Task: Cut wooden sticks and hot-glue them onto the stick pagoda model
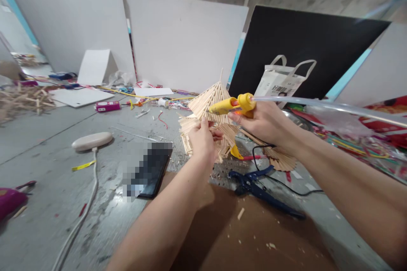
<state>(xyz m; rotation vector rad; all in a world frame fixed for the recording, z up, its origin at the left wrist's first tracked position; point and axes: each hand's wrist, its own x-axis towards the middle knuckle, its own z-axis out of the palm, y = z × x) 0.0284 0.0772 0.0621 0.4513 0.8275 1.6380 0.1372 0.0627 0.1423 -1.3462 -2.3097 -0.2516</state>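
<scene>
right hand (265, 120) closed round a yellow glue gun (227, 105); nozzle (210, 110) by the sloped top of the stick model (207, 96), contact unclear. model sits ahead, beyond the blue cutter (267, 197). left hand (202, 137) half-curled at model's front; cannot tell if it grips anything. step, judged: gluing. next move calls for steady nozzle, left hand clear.

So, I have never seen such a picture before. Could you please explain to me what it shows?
There is no machine here: these are a person's two bare hands, seen from a camera worn on the head, looking forward and down. The right hand holds a yellow glue gun, with a clear rod at its back. The left hand is at a peaked structure of thin wooden sticks; its exact grip is unclear. Nearby are a phone, a dark blue hand tool and a brown board.
</scene>
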